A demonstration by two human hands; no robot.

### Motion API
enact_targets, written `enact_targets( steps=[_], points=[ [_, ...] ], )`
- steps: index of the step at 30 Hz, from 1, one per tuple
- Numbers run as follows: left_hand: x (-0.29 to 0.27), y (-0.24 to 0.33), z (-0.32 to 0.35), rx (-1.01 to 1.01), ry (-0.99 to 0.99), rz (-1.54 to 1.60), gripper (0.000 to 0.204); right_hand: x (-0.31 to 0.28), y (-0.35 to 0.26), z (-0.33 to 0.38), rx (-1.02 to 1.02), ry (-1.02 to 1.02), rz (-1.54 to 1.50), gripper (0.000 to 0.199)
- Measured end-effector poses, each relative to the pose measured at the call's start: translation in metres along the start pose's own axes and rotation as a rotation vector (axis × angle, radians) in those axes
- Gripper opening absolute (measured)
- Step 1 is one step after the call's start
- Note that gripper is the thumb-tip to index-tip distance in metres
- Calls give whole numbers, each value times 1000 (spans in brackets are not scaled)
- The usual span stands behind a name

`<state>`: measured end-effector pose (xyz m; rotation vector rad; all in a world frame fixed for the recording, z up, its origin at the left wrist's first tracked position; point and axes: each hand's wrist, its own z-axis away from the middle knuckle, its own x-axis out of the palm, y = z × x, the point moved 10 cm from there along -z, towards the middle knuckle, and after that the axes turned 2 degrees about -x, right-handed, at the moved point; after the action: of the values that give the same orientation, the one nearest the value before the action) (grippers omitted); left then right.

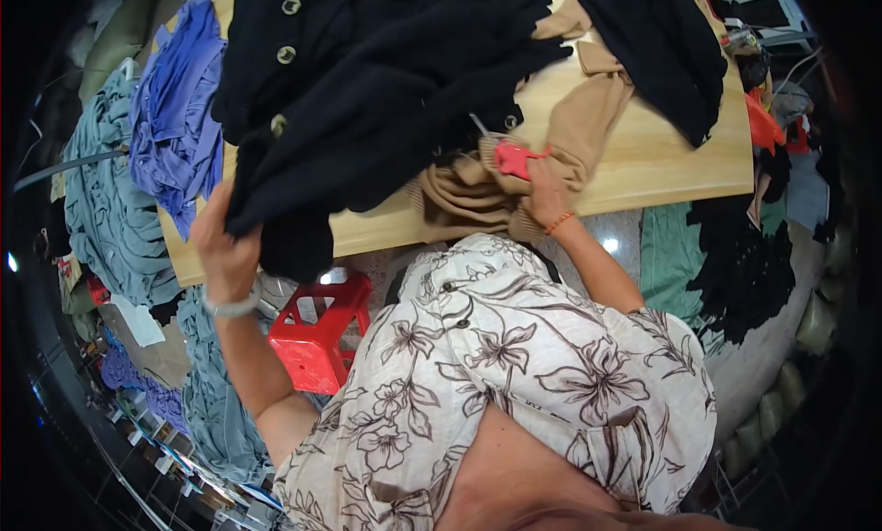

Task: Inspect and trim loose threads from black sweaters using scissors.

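My left hand [225,242] is closed on the edge of a black knit cardigan [386,118], at the left side of the table. Light-coloured buttons run along the cardigan's front, and part of it hangs over the near table edge. My right hand [548,193] grips a small pair of red-handled thread snips [514,160], whose metal tip points up and left toward the black fabric. Beneath that hand lies a tan knit garment [588,118], bunched at the near edge with a sleeve-like part stretching away. The cardigan's far end runs out of view.
The pale wooden table [680,177] also bears another black piece [657,53] at right. Blue-purple garments [179,118] drape its left edge, beside heaped grey-green ones [115,200]. A red plastic stool [322,333] stands below. Black fabric [740,265] and a green cloth [669,255] lie at lower right.
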<state>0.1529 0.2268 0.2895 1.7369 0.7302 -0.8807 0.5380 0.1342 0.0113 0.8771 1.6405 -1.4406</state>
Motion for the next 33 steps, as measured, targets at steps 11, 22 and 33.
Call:
enact_targets(
  steps=[11, 22, 33],
  points=[
    [-125, 43, 49, 209, 480, -240, 34, -77, 118, -38, 202, 124, 171, 63],
    [-26, 179, -36, 427, 50, 5, 46, -163, 79, -151, 186, 46, -346, 63],
    [54, 279, -43, 763, -164, 2, 59, -248, -106, -97, -295, 208, -1131, 26]
  ],
)
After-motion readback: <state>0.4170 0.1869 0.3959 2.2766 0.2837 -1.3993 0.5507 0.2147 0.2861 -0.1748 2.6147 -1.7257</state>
